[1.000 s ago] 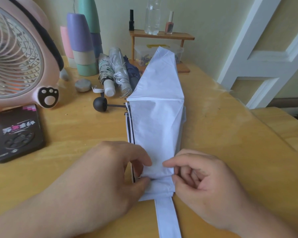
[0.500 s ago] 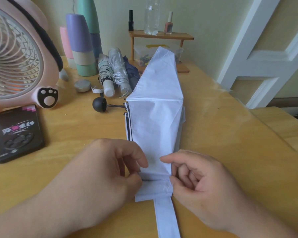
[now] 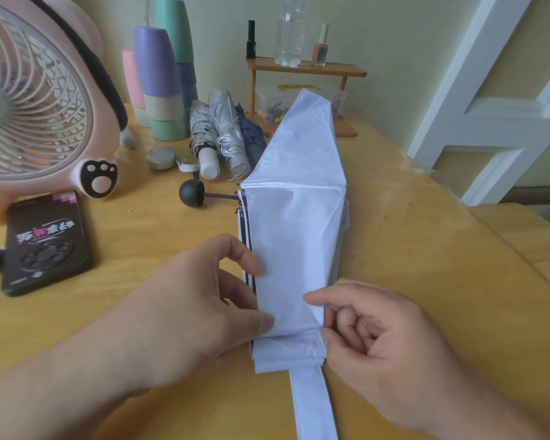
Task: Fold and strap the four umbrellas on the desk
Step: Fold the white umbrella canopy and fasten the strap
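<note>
A white umbrella (image 3: 296,236) lies flattened on the desk (image 3: 426,265), pointing away from me. Its strap (image 3: 311,404) trails toward me and its black knob handle (image 3: 191,192) sticks out to the left. My left hand (image 3: 178,319) touches the canopy's left edge with spread index fingertip and thumb. My right hand (image 3: 385,344) pinches the right edge near the lower fold, its other fingers curled. Behind lie three rolled umbrellas: a patterned one (image 3: 202,134), a silver one (image 3: 226,128) and a navy one (image 3: 251,134), partly hidden by the white canopy.
A pink fan (image 3: 35,100) and a black phone (image 3: 45,239) sit at the left. Stacked cups (image 3: 159,84), a small round tin (image 3: 161,157) and a wooden shelf (image 3: 305,69) with bottles stand at the back. A white door (image 3: 489,106) is at the right.
My left hand has released its pinch at the lower fold, and its index finger has spread further up the left edge. My right hand keeps its pinch at the right edge.
</note>
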{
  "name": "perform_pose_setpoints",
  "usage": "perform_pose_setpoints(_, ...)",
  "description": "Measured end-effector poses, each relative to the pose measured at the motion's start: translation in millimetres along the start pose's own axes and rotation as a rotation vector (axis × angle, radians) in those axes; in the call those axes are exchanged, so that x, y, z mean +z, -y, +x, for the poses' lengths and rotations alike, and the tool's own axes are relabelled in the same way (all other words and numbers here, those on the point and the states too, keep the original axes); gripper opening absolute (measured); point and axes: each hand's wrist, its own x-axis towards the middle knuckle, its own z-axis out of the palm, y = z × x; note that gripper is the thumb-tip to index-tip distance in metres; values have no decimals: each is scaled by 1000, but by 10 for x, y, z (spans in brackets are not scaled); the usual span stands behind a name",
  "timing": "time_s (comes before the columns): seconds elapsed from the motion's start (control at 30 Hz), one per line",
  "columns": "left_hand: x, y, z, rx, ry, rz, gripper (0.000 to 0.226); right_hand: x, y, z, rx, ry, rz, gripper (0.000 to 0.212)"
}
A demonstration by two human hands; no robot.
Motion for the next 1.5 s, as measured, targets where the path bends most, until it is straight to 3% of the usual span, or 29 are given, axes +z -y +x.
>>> perform_pose_setpoints(0.2,13,22,-14,22,-33,224,52,4,1,1,-26,16,-40,36)
perform_pose_setpoints(0.5,34,6,-40,82,-95,442,54,12,-20,4,-54,29,-78,40)
perform_pose_setpoints(0.63,-4,52,-16,428,-327,550,29,10,-9,12,-56,21,-76,38)
perform_pose_setpoints(0.7,-36,-31,58,633,-348,629,17,8,-4,16,-51,23,-82,38)
perform_pose_setpoints(0.77,-50,-149,265,740,-262,809,33,14,-7,20,-30,32,-90,38)
perform_pose_setpoints(0.83,-8,-333,550,681,-134,1004,58,23,-13,18,-13,45,-98,38)
perform_pose_setpoints(0.9,73,-420,883,514,-51,1170,68,28,-17,5,-1,31,-98,36)
perform_pose_setpoints(1.0,236,-283,1211,346,26,1225,81,26,-13,12,8,7,-90,33)
perform_pose_setpoints(1.1,348,-37,1256,367,-21,1224,92,43,2,39,-18,30,-109,33)
perform_pose_setpoints(1.3,395,51,1295,418,-50,1180,80,21,-8,14,-6,61,-124,31)
perform_pose_setpoints(1.5,390,88,1342,426,-63,1170,84,-49,-11,-17,-36,113,-153,18)
